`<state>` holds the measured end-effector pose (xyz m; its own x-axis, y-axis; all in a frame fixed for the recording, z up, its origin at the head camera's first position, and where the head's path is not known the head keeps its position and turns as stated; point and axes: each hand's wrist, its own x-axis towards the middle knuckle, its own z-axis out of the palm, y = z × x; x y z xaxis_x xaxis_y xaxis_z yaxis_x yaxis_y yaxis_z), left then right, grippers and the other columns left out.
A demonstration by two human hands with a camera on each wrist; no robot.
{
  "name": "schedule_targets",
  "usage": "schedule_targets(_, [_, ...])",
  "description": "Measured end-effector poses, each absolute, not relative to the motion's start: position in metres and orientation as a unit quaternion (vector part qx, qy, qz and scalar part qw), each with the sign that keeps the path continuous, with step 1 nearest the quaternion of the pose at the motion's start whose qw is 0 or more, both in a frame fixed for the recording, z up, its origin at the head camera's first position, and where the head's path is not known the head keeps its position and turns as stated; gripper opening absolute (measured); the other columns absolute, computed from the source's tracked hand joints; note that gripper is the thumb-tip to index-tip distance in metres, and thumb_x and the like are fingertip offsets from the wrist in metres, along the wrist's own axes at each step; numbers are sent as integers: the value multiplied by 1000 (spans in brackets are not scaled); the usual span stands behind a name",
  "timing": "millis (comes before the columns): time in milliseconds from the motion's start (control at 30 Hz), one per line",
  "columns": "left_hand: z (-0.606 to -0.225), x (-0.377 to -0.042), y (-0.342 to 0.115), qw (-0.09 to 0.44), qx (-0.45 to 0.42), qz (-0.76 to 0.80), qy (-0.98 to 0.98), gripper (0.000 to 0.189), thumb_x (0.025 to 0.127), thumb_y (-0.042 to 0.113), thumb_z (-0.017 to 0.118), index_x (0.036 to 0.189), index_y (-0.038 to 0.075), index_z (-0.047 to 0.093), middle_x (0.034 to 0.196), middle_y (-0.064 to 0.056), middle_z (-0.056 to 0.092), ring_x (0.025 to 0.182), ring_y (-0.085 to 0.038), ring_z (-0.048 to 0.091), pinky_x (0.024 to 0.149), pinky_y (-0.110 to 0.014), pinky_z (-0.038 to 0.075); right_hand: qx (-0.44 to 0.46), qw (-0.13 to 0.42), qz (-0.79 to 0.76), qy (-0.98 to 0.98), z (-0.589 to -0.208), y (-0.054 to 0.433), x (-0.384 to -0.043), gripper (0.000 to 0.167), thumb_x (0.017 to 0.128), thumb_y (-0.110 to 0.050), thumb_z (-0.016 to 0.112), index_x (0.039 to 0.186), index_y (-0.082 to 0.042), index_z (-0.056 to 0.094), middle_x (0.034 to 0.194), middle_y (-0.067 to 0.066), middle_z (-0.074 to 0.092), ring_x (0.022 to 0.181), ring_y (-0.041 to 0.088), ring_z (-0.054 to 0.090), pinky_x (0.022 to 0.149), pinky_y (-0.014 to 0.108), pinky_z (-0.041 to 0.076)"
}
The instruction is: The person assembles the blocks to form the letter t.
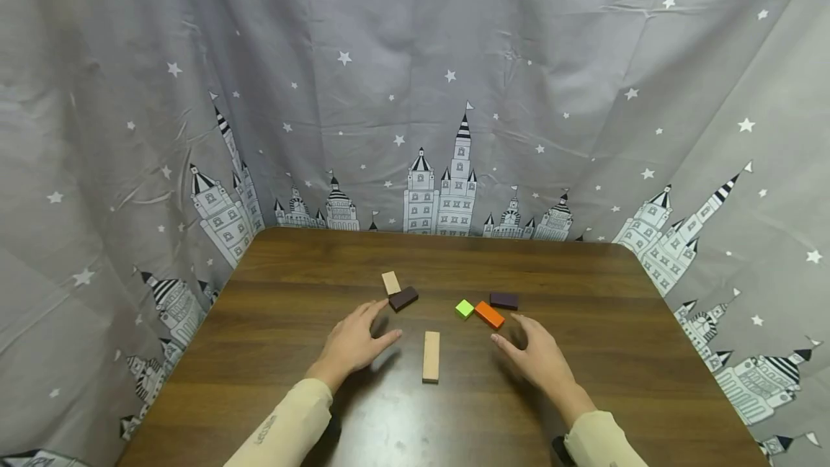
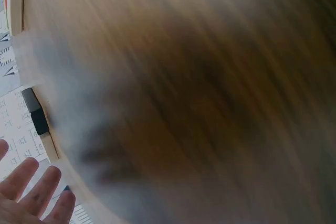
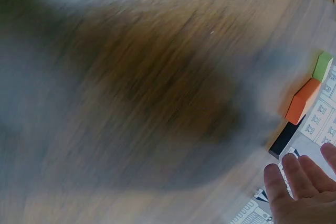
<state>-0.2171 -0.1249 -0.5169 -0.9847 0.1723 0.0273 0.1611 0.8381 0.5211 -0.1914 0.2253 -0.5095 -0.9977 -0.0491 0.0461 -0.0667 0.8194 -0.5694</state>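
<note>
In the head view my left hand (image 1: pixel 352 343) is held over the table with its fingers spread and nothing in it. Just beyond its fingertips lie a dark brown wooden block (image 1: pixel 404 299) and a small beige block (image 1: pixel 391 282), close together. My right hand (image 1: pixel 541 359), also holding nothing, hovers nearest to an orange block (image 1: pixel 489 315). Beside that lie a lime green block (image 1: pixel 464 309) and a dark purple block (image 1: pixel 503 300). A longer beige block (image 1: pixel 431 357) lies between the two hands. Relaxed fingers (image 3: pixel 294 179) of the right hand show in the right wrist view.
The brown wood-grain table (image 1: pixel 292 258) has rounded far corners. A grey curtain (image 1: pixel 376 20) printed with white stars and castles hangs behind it and along both sides. Light reflects off the table's near middle.
</note>
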Motion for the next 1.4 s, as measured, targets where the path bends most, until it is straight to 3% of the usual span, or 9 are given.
schedule_targets(433, [-531, -225, -117, -24, 55, 400, 915, 57, 94, 33, 73, 144, 14, 55, 137, -15, 57, 125, -38, 53, 100, -57, 41, -1, 43, 365, -930, -515, 216, -203, 56, 95, -35, 72, 136, 1, 59, 135, 27, 57, 124, 44, 54, 102, 59, 40])
schedule_targets(800, [-542, -232, -111, -31, 44, 382, 922, 54, 94, 35, 72, 143, 16, 57, 141, -17, 55, 129, -42, 46, 102, -63, 31, -42, 81, 415, -905, -531, 202, -216, 39, 92, -22, 76, 125, -1, 68, 118, 23, 67, 115, 41, 60, 99, 57, 42])
schedule_targets(1033, [-539, -236, -110, -24, 26, 388, 921, 54, 94, 36, 71, 142, 17, 57, 142, -16, 54, 129, -41, 46, 101, -62, 31, -67, 103, 428, -895, -541, 198, -221, 31, 90, -17, 77, 116, -1, 72, 113, 22, 69, 112, 40, 61, 99, 55, 42])
schedule_targets(1400, [-534, -245, -109, -3, 5, 381, 924, 52, 95, 39, 70, 141, 16, 59, 140, -17, 55, 125, -42, 47, 100, -61, 32, -76, 103, 418, -900, -547, 199, -229, 30, 90, -17, 77, 115, -1, 75, 111, 21, 70, 110, 41, 62, 96, 54, 44])
